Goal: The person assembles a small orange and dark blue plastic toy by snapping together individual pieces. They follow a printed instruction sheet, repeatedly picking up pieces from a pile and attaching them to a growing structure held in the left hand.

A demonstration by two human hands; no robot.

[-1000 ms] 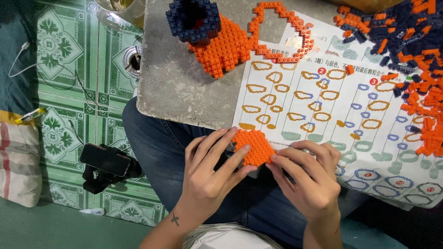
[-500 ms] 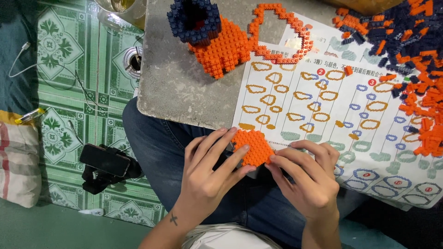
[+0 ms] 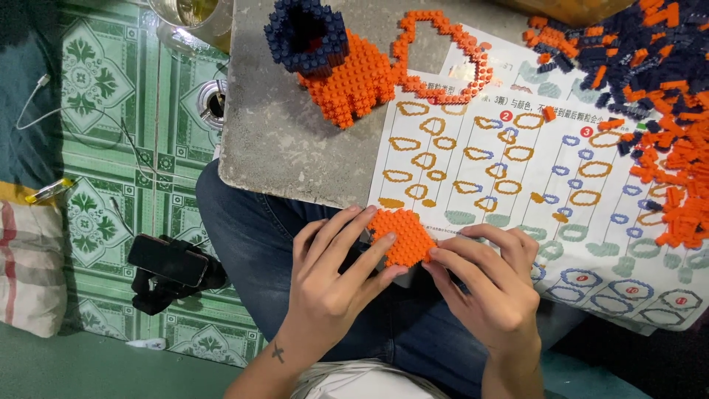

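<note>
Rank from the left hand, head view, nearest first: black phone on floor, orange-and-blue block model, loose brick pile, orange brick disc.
1. orange brick disc: touching the left hand, at the table edge.
2. black phone: floor, to its left.
3. orange-and-blue block model: table, far side.
4. loose brick pile: far right corner.

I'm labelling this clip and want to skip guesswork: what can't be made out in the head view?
- Underside of the orange brick plate: hidden by the left hand and right hand.
- Loose brick pile: cut off by the right and top edges.
- Glass: cut off by the top edge.
- Instruction sheet: its small diagrams are too fine to tell.
</note>
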